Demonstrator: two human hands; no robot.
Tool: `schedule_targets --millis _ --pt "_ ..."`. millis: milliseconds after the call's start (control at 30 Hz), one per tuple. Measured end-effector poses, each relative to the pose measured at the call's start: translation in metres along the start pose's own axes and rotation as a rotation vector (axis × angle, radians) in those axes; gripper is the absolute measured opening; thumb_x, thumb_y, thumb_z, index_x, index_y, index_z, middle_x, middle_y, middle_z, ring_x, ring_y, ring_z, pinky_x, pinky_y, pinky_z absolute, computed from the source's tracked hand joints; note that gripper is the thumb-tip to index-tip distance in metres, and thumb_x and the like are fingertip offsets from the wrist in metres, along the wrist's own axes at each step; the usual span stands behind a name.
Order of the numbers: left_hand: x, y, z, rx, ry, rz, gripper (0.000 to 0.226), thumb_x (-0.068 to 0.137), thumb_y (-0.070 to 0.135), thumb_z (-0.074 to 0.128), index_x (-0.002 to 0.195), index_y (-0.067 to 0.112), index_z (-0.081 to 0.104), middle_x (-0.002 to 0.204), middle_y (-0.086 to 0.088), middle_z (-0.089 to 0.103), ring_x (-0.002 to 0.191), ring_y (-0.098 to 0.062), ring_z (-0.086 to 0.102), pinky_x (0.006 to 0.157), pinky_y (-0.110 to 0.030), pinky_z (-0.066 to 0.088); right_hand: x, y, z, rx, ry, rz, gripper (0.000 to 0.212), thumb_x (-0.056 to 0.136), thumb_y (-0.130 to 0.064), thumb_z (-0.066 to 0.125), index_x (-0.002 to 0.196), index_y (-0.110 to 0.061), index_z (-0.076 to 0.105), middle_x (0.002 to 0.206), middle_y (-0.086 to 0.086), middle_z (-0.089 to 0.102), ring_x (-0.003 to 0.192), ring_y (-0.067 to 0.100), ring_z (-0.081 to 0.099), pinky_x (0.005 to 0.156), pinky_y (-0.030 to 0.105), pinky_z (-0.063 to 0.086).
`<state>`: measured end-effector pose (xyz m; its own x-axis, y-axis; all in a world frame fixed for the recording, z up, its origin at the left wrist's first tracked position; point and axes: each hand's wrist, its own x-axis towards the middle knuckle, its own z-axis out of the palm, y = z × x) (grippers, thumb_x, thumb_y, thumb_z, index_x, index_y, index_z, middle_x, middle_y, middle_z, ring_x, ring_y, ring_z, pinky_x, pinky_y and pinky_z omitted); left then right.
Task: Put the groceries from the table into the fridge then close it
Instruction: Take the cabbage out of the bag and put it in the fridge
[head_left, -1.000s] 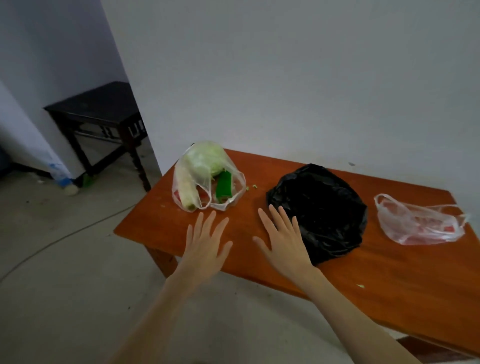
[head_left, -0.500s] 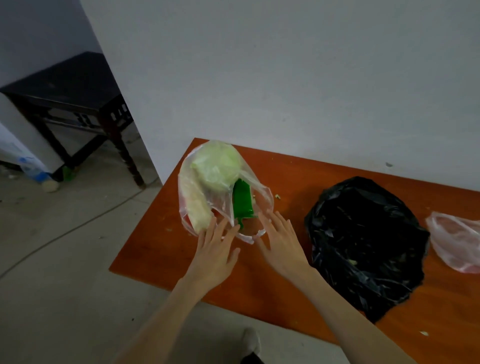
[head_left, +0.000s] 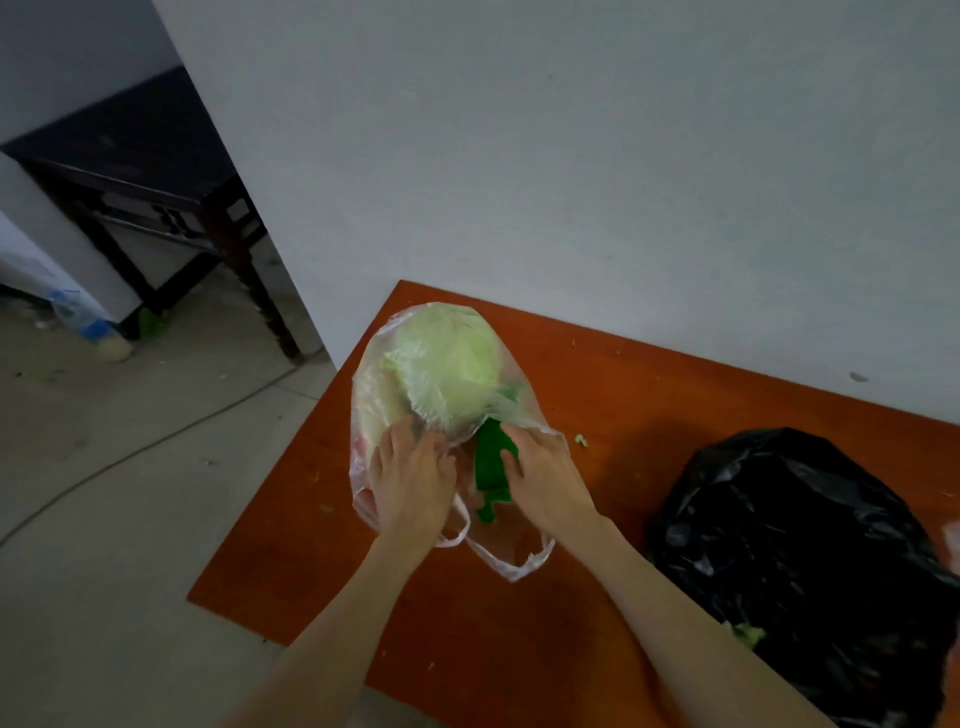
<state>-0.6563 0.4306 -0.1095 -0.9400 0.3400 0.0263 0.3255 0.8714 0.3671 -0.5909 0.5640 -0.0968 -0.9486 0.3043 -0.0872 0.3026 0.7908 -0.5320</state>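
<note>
Far left, beyond the wall corner: a dark wooden side table (head_left: 145, 171) on the concrete floor, with a crumpled blue-and-clear plastic item (head_left: 83, 317) and a pale round object (head_left: 115, 349) lying by its legs. A thin cable (head_left: 156, 441) runs across the floor toward the wall corner. None of this sits between the person and the groceries.

The orange-brown table (head_left: 597, 395) stands against the white wall (head_left: 571, 156). On its left end lies a clear plastic bag (head_left: 379, 374) holding a pale green cabbage (head_left: 447, 364), with a green packet (head_left: 493, 462) below it and something pinkish at the bag's lower left, too blurred to identify. The bag's two handle loops trail toward the near edge.

Left hand (head_left: 413, 480) lies palm-down on the bag's mouth just under the cabbage, fingers (head_left: 415, 441) spread and slightly curled into the film; whether it has actually pinched the plastic cannot be told. Right hand (head_left: 545, 478) is just beside it, over the green packet's right edge, fingers bent and pressing the bag film there; grip likewise unclear.

A small green leaf scrap (head_left: 581, 440) sits right of the bag. Further right, well apart from the hands, a crumpled black plastic bag (head_left: 800, 561) fills the table's right side, with leaf bits (head_left: 748, 635) at its near edge. The right forearm passes just beside it.
</note>
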Motion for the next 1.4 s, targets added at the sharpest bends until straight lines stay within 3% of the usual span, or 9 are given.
schedule_targets --millis 200,367,433,533,800,1000,1167,1267,1400 --pt "0.051 -0.020 -0.046 -0.531 -0.079 -0.129 0.011 0.098 0.020 0.042 0.101 0.013 0.051 0.087 0.005 0.060 0.055 -0.002 0.051 0.049 -0.012 0.038 0.036 -0.006 -0.006 0.065 -0.071 -0.045 0.045 0.096 -0.021 0.043 0.140 -0.017 0.034 0.146 0.003 0.036 0.117 0.026 0.051 0.090 0.038 0.050" --pt "0.110 -0.032 -0.064 -0.389 -0.181 0.047 0.026 0.091 0.037 0.053 0.106 0.017 0.048 0.088 0.000 0.054 0.075 -0.022 0.056 0.073 -0.040 0.049 0.069 -0.014 -0.016 0.094 -0.035 -0.062 0.047 0.097 -0.019 0.042 0.143 -0.014 0.030 0.148 0.007 0.033 0.134 0.026 0.034 0.104 0.039 0.038" --pt "0.127 -0.031 -0.069 -0.019 -0.279 0.158 0.049 0.080 0.050 0.063 0.117 0.020 0.052 0.108 0.000 0.057 0.097 -0.022 0.057 0.087 -0.040 0.046 0.078 -0.016 -0.017 0.085 -0.008 -0.056 0.047 0.097 -0.017 0.043 0.142 -0.014 0.031 0.147 0.007 0.035 0.135 0.024 0.031 0.109 0.036 0.032" --pt "0.152 -0.021 -0.069 0.400 -0.232 0.272 0.032 0.086 0.039 0.058 0.113 0.023 0.060 0.112 0.000 0.064 0.101 -0.021 0.059 0.079 -0.030 0.040 0.087 -0.014 -0.012 0.069 0.032 -0.033 0.050 0.095 -0.016 0.046 0.142 -0.014 0.031 0.146 0.006 0.035 0.136 0.023 0.030 0.111 0.034 0.028" --pt "0.211 -0.028 -0.051 -0.193 -0.365 0.206 0.009 0.095 0.007 0.040 0.103 0.008 0.043 0.102 -0.002 0.054 0.069 -0.011 0.050 0.050 -0.014 0.039 0.095 -0.008 0.012 -0.074 0.089 0.064 0.035 0.093 -0.028 0.050 0.127 -0.020 0.053 0.136 0.005 0.044 0.131 0.025 0.036 0.111 0.042 0.026" --pt "0.233 -0.039 -0.036 -0.116 -0.638 0.323 0.054 0.084 0.036 0.065 0.128 0.012 0.046 0.146 0.000 0.037 0.125 -0.021 0.043 0.092 -0.028 0.035 0.107 -0.003 0.021 -0.282 -0.017 0.183 0.066 0.090 -0.056 0.041 0.144 -0.023 0.024 0.145 0.002 0.032 0.134 0.025 0.028 0.107 0.045 0.022" --pt "0.249 -0.041 -0.022 -0.181 -0.450 0.416 0.025 0.079 0.025 0.072 0.097 0.014 0.059 0.116 0.000 0.044 0.117 -0.020 0.038 0.095 -0.024 0.028 0.111 0.003 0.028 -0.230 -0.038 0.179 0.076 0.089 -0.063 0.035 0.148 -0.020 0.014 0.152 0.000 0.025 0.140 0.019 0.022 0.112 0.042 0.017" --pt "0.255 -0.039 -0.016 -0.456 -0.641 0.297 0.022 0.085 0.017 0.065 0.101 0.013 0.050 0.127 0.006 0.034 0.123 -0.008 0.031 0.098 -0.023 0.028 0.111 -0.003 0.032 -0.109 0.049 0.215 0.069 0.089 -0.057 0.045 0.142 -0.015 0.032 0.142 0.005 0.038 0.132 0.023 0.033 0.110 0.038 0.028" --pt "0.258 -0.035 -0.005 -0.573 -0.666 0.158 0.032 0.086 0.024 0.060 0.116 0.031 0.050 0.121 0.008 0.053 0.114 -0.011 0.050 0.093 -0.032 0.045 0.108 -0.015 0.043 -0.141 0.324 0.070 0.048 0.082 -0.047 0.049 0.110 -0.010 0.062 0.099 0.006 0.060 0.092 0.026 0.059 0.077 0.037 0.053"
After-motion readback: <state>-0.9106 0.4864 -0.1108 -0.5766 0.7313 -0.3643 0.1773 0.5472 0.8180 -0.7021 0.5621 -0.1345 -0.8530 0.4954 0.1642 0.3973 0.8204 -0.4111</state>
